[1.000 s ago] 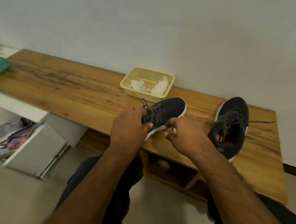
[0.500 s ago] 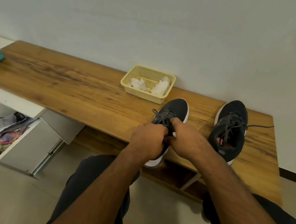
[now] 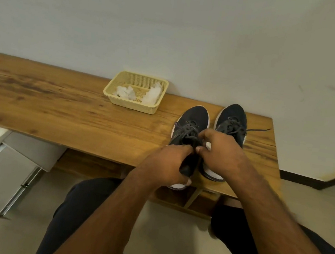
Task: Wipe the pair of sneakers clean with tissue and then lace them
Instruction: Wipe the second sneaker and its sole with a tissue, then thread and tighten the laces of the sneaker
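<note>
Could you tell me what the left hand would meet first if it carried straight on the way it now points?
The left hand already grips the heel end of the left sneaker and points along it toward the wall. Going on, it would probably run into that sneaker's laces and tongue; depth is hard to judge.

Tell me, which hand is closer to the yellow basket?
Left. The left hand grips the near sneaker's heel, nearer the basket. The right hand is farther right, pinching its laces.

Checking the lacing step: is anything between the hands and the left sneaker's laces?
Nothing visible. The left hand grips the left sneaker at its heel end, and the right hand is at its laces.
</note>
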